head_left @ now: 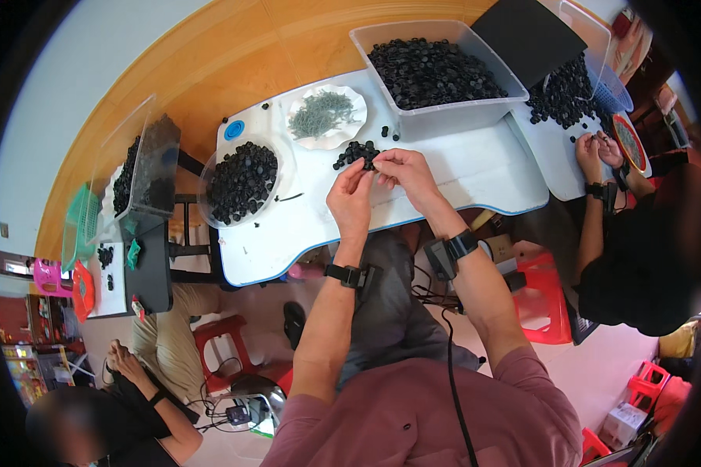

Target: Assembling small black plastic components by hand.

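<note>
My left hand (350,193) and my right hand (410,174) meet over the near part of the white table (475,167). Both have fingertips pinched together on a small black round part, mostly covered by the fingers. Just beyond my fingertips lies a small heap of similar black parts (352,152). A white wavy-edged plate (357,131) behind the heap carries a tangle of thin grey-green pieces (319,113). To the left, a round clear tub (205,196) is filled with black round parts (244,180).
A large clear bin (452,115) of black parts stands at the back. At right, a co-worker's hands (600,152) handle something small beside another black heap (561,97). Another seated person (125,412) is at lower left. Red stools (539,300) stand below the table.
</note>
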`<state>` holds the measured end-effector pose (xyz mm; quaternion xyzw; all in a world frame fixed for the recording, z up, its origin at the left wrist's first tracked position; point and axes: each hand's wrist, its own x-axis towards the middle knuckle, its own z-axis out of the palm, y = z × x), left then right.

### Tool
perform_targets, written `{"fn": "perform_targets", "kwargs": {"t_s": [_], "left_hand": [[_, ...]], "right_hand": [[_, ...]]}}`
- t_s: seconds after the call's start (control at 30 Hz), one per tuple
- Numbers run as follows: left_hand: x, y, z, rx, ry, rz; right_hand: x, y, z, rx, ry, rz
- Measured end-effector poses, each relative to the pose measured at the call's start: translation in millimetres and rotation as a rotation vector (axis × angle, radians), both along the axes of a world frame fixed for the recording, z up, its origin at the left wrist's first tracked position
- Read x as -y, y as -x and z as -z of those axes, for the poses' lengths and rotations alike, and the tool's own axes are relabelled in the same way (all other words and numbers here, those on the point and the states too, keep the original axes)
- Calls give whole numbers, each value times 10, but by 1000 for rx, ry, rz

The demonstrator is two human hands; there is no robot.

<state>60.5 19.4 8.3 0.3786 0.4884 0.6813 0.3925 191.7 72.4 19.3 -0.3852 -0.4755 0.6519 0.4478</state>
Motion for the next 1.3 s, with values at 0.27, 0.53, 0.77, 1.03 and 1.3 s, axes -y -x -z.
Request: {"fn": "perform_targets", "kwargs": {"t_s": [0.27, 0.53, 0.77, 1.03, 1.3], "left_hand": [[-34, 36, 49, -27, -19, 7], [-43, 88, 88, -133, -1, 24], [-85, 157, 20, -122, 71, 119], [-128, 94, 23, -164, 43, 106], [-163, 170, 113, -51, 16, 126]], "right_hand": [[43, -34, -49, -84, 121, -16], [38, -55, 46, -121, 38, -12], [-26, -109, -19, -2, -21, -34], [-115, -167, 14, 5, -32, -48], [-128, -138, 61, -20, -58, -6]]}}
